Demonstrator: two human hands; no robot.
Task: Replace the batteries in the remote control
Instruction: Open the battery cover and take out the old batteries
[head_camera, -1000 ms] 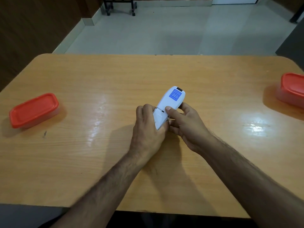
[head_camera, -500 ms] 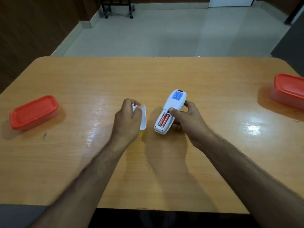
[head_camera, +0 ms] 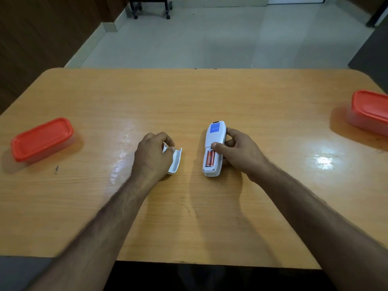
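Left hand (head_camera: 152, 156) carried cover (head_camera: 175, 161) farther left; right hand (head_camera: 237, 151) fingers grip remote (head_camera: 214, 143).

Plain indoor room, office or institutional sort; exact kind unclear. Wood-grain laminate surface (head_camera: 210, 97) with rounded corners. Pale tiled floor (head_camera: 199, 34) with light skirting, dark wood-panelled wall (head_camera: 42, 28) at left. Black wheeled stand (head_camera: 150, 6) at far end. Two red-lidded plastic boxes, one left (head_camera: 42, 138), one right (head_camera: 370, 110).
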